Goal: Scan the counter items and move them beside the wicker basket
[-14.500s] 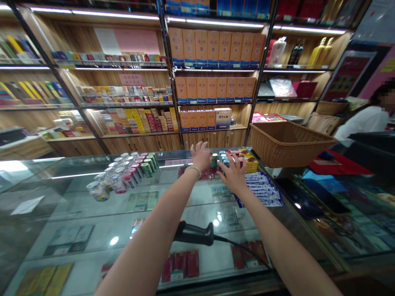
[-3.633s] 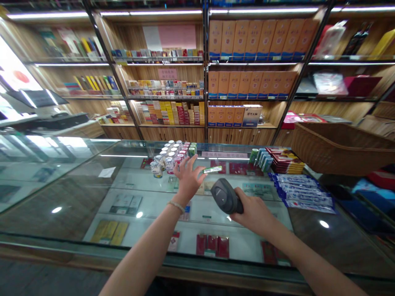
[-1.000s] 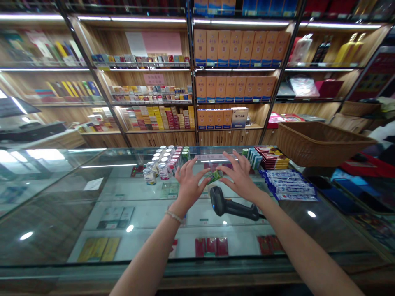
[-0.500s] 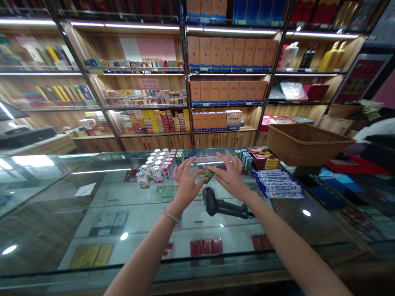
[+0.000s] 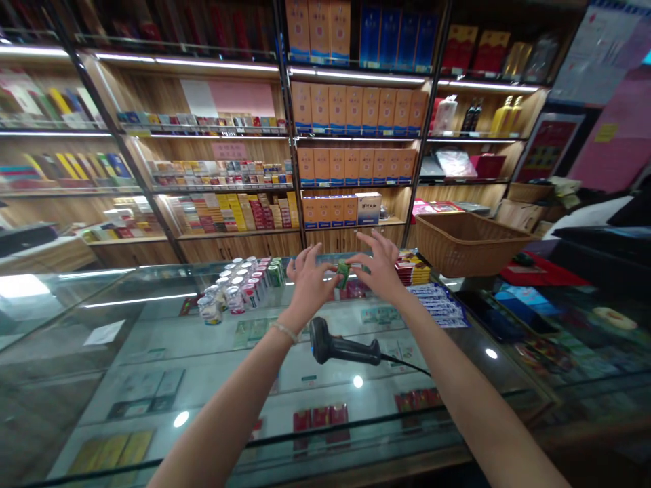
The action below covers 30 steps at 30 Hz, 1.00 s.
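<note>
Head view: with left hand point(image 5: 308, 281) and right hand point(image 5: 382, 270), pinching small green pack point(image 5: 343, 272) by fingertips, other fingers loosely spread; holding it beyond scanner point(image 5: 350, 350) on counter point(image 5: 224, 379). Apparently steadying or turning pack; calls for light, matched grip.

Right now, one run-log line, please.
left hand: pinching small green pack | right hand: fingers at its edge | handheld scanner: lying on glass counter, unheld

Shelf strips point(image 5: 216, 64) bright | upper shelves dim | glass counter point(image 5: 228, 379) glare | edges stretched, blurred
</note>
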Each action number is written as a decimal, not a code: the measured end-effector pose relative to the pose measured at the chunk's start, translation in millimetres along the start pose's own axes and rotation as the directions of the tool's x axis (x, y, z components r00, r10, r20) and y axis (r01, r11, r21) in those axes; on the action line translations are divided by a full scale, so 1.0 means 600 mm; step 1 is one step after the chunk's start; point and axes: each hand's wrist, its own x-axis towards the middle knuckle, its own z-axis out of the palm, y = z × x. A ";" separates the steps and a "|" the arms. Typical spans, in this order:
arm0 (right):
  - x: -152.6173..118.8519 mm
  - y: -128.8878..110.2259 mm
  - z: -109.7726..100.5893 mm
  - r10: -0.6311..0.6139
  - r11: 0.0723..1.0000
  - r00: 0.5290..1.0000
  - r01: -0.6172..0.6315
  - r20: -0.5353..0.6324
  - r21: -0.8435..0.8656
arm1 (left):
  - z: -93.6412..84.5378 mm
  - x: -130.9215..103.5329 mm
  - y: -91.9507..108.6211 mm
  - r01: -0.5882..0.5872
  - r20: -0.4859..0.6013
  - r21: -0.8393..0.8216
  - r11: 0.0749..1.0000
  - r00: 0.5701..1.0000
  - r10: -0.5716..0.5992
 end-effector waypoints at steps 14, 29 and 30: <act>-0.020 0.151 0.043 0.101 0.990 0.992 -0.093 0.079 -0.103 | 0.163 0.059 0.088 0.200 0.120 0.074 0.977 0.971 -0.207; -0.056 0.188 0.109 0.133 0.973 0.979 -0.100 0.155 -0.208 | 0.276 0.061 0.076 0.286 0.185 0.149 0.947 0.932 -0.311; -0.057 0.187 0.111 0.129 0.973 0.979 -0.094 0.160 -0.211 | 0.279 0.061 0.075 0.282 0.185 0.154 0.947 0.933 -0.308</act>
